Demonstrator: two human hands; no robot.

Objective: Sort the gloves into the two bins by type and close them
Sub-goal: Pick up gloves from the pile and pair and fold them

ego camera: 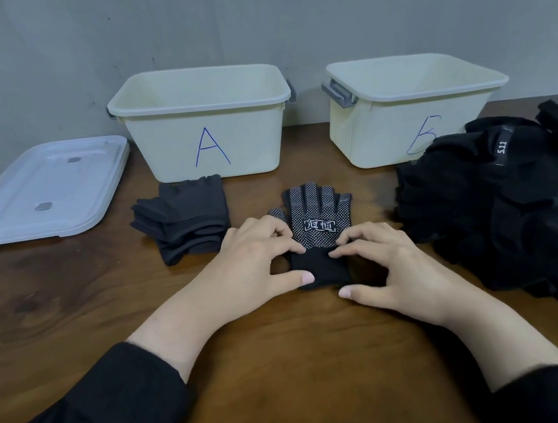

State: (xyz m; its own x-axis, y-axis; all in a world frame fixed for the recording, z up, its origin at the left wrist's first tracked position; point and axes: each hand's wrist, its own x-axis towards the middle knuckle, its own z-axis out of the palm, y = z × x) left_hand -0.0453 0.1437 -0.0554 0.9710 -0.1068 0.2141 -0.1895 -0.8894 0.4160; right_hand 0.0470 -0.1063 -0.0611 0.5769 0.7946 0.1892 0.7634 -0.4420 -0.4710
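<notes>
On the brown wooden desk (287, 365), set against a grey wall (250, 14), everything is laid out within reach. Two cream bins are stood at the back, both with their lids off: bin A (205, 126), marked with a blue letter A, at centre left, and bin B (408, 108), marked with a blue letter B, to its right, well apart from it. A large heap of black gloves (512, 214) is piled at the right edge of the desk, just in front of bin B and partly hiding its letter; a small label reading 5.11 is seen on the top of the heap. Two white lids (44, 191), stacked one on the other, are laid flat to the left of bin A. A neat stack of dark grey gloves (185, 221) is placed just in front of bin A. Between that stack and the black heap, a single black dotted glove (313, 221) is spread flat, fingers pointing toward the bins, white characters printed on its palm. Its cuff is pinched from both sides: the left hand (255, 258) is curled with thumb and fingertips in a grip on the cuff's left edge, and the right hand (389, 261) is curled likewise on the right edge. Black sleeves (86, 421) are worn on both forearms.
</notes>
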